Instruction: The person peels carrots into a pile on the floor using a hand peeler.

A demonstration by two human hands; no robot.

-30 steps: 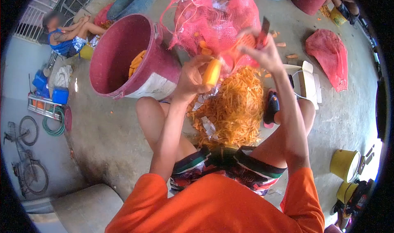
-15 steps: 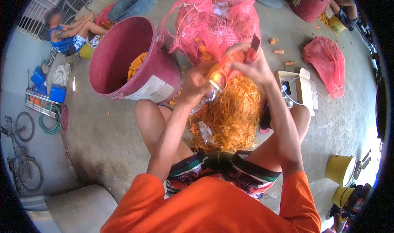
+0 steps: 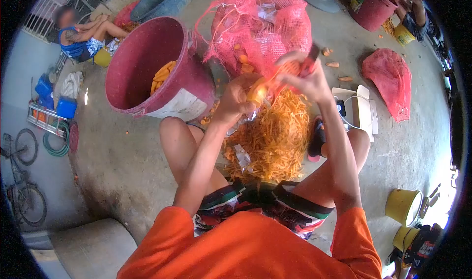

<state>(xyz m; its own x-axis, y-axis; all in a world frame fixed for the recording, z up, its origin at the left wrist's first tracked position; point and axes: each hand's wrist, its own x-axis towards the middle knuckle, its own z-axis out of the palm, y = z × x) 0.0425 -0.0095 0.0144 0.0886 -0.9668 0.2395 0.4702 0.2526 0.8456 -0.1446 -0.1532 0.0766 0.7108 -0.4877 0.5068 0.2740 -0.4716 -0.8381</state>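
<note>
My left hand is wrapped around the lower end of a carrot, holding it tilted in front of me. In my right hand is a red-handled peeler, its dark end pointing up and away. The fingers of that hand are close by the carrot's far end, and motion blurs the tool there. Beneath both hands, between my legs, a heap of orange carrot peelings lies on the floor. A pink mesh sack with carrots in it stands just beyond my hands.
At the left is a big maroon tub holding peeled carrots. Loose carrots, an open white box and another red mesh sack lie to the right. A seated person is at the far left; another sits far right.
My right hand has shifted slightly right and down with the peeler. The carrot's near end has turned in my left hand. The whole view has moved a little.
</note>
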